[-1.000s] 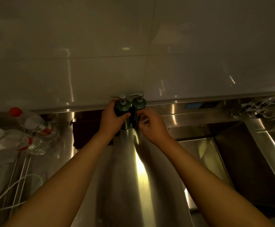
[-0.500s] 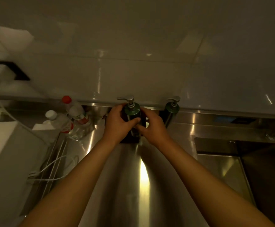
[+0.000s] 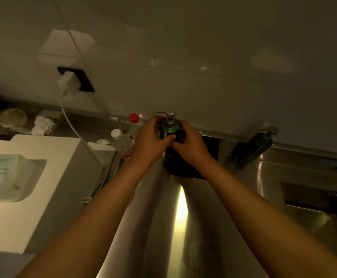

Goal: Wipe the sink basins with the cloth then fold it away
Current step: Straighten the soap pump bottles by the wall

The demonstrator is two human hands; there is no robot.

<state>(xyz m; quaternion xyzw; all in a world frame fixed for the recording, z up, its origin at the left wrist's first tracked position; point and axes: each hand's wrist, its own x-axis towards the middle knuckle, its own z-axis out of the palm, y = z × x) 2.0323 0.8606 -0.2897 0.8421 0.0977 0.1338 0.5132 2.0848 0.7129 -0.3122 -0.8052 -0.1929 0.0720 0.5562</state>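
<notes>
Steel counter (image 3: 183,227) beside the sink basin (image 3: 316,221), seen from the head camera in dim light. Left of the hands: two clear plastic bottles, one with a red cap (image 3: 133,117) and one with a white cap (image 3: 116,134), just beside the left wrist; beyond them a white box (image 3: 49,177), a white charger (image 3: 68,84) plugged into a dark wall socket (image 3: 83,80), and its cable (image 3: 71,125) trailing down over the box. Right of the hands, well apart: a second dark pump bottle (image 3: 254,149) against the tiled wall (image 3: 203,57).

Both forearms extend forward and converge at the back of the counter. The left hand (image 3: 150,140) wraps round the green pump bottle (image 3: 169,128) from the left, thumb across its front; the right hand (image 3: 189,142) grips the same bottle from the right, fingers curled over its shoulder. The pump head (image 3: 168,114) stands clear above the knuckles.

The dark cloth (image 3: 185,167) lies on the counter directly beneath the held bottle and the right wrist, partly hidden by them; whether the bottle touches it cannot be told. The basin lies to the far right of the grip.
</notes>
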